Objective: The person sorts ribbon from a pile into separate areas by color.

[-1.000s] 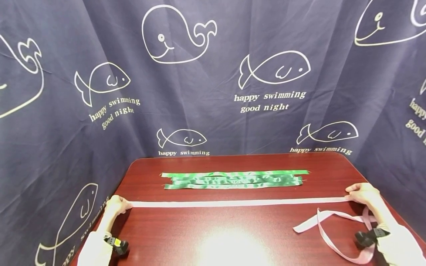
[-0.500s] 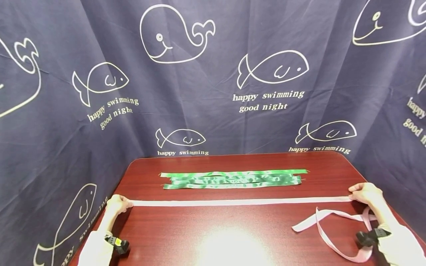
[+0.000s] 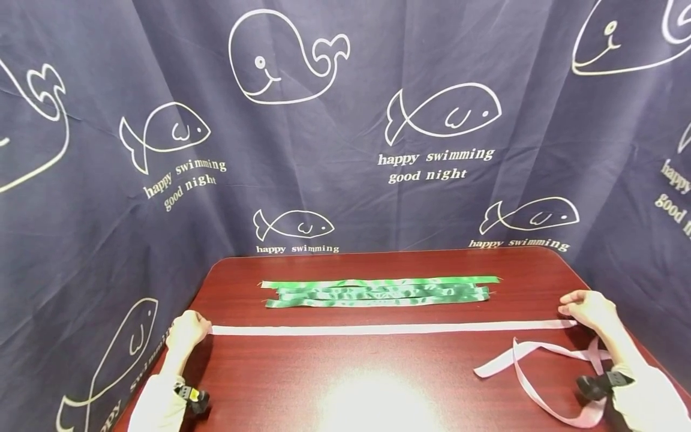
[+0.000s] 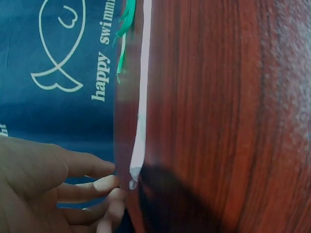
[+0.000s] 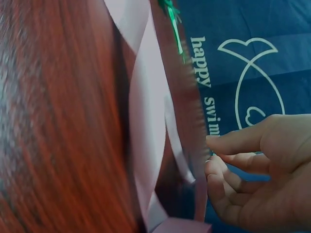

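Observation:
A narrow pale pink ribbon (image 3: 378,329) lies straight across the table from side to side. Beside its left end is my left hand (image 3: 188,330); in the left wrist view the ribbon's tip (image 4: 133,184) lies just clear of my loosely bent fingers (image 4: 87,162). At the other end, my right hand (image 3: 589,311) is above the table with nothing held. The right wrist view has that ribbon end (image 5: 189,177) free, a little apart from the fingertips (image 5: 213,141). A second, looser pink ribbon (image 3: 526,384) curls on the table by my right forearm.
Several green ribbons (image 3: 378,293) lie side by side farther back on the reddish-brown table (image 3: 281,372). A dark blue curtain (image 3: 356,198) with white fish and whale drawings surrounds the table's back and sides. Light glares off the near middle of the tabletop.
Both hands have let go of the straight pink ribbon. The left hand has drawn slightly left and up; the right has shifted a little left, exposing the ribbon's right end.

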`<state>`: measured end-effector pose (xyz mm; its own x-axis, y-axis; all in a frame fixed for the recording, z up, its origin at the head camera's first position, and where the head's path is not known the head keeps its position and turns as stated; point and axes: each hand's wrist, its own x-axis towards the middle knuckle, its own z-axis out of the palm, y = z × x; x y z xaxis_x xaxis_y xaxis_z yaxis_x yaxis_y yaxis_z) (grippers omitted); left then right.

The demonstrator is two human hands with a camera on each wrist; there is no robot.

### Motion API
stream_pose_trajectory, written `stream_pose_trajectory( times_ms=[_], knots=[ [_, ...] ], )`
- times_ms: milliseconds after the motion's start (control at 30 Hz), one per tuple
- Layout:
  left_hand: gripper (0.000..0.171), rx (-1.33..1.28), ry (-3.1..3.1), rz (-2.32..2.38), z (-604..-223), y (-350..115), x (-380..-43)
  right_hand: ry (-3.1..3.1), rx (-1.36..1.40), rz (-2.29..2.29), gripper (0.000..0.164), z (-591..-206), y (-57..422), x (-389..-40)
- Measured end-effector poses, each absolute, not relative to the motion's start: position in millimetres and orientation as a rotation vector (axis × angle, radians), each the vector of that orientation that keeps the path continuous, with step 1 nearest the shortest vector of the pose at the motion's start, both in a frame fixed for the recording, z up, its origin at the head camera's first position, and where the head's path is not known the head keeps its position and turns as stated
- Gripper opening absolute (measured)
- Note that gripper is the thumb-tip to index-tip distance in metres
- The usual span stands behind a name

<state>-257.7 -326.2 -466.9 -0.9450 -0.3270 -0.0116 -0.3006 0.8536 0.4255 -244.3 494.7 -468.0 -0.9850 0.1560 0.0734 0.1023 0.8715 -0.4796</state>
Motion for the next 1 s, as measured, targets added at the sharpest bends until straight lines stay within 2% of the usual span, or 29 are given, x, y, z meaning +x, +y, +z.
stream_pose_trajectory(
  times_ms=[200,400,733,1000],
  knots=[
    [0.023,0.414,-2.917,-0.556,-459,-314,-256,-2.894,-0.109,0.703,0.022,-463,486,-247],
    [0.015,0.289,-2.91,-0.536,-453,-301,-257,-2.911,-0.066,0.705,0.018,-457,473,-246],
    [0.015,0.131,-2.937,-0.677,-449,-279,-259,-2.992,0.105,0.72,0.016,-441,448,-245],
    [0.011,0.001,-2.928,-0.712,-451,-269,-258,-2.976,0.263,0.58,0.006,-441,431,-241]
  ],
)
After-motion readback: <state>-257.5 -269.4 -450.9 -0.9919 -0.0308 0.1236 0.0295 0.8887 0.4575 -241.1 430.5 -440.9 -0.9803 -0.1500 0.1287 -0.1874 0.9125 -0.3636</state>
